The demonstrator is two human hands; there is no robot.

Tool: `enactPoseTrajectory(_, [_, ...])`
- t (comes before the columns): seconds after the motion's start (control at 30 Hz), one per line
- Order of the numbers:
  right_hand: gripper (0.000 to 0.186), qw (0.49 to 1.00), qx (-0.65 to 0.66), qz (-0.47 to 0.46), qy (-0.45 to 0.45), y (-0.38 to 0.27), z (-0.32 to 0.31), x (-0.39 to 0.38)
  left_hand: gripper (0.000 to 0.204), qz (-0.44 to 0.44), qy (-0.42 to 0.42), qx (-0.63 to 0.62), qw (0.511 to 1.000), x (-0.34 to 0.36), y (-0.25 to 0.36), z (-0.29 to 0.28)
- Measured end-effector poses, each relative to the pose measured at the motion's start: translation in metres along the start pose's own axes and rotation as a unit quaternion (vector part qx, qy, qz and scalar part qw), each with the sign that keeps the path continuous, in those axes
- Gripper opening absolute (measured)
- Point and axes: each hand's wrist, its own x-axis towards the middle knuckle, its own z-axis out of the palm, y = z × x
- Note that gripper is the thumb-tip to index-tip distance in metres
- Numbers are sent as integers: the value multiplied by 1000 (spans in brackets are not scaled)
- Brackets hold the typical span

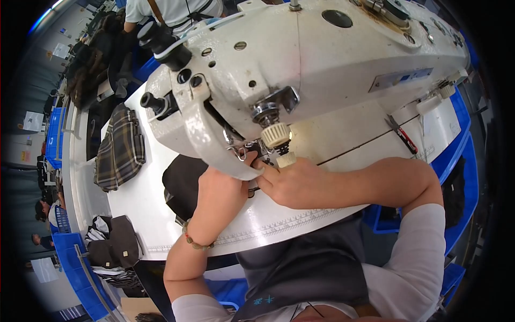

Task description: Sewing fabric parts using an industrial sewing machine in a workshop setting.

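Observation:
Close to the needle area of a white sewing machine [230, 59], both my hands meet on the white table. My left hand [222, 193] has curled fingers, partly hidden behind the machine's curved guard. A piece of dark cloth [182, 185] lies beside and under that hand, and its fingers are closed on it. From the other side my right hand [295, 183] comes in below the tension knobs [275, 134], its fingers bent and pressed together at the needle. What the right fingertips pinch is hidden. A small dark edge shows between the two hands.
Plaid folded cloth [120, 147] lies at the table's left. Thread snips with a red handle [403, 137] rest to the right. Stacked dark garments [115, 241] stand at lower left near a blue bin [80, 271]. A ruler strip [279, 229] lines the near edge. Another person [174, 13] sits ahead.

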Motion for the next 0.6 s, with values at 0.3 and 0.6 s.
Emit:
enactPoseTrajectory(0.3, [35, 1000, 26, 10, -4, -9, -7, 0, 42, 1, -81, 2, 997, -4, 1, -4])
enactPoseTrajectory(0.6, [37, 998, 4, 4, -66, -7, -15, -3, 39, -4, -135, 9, 991, 4, 12, -9])
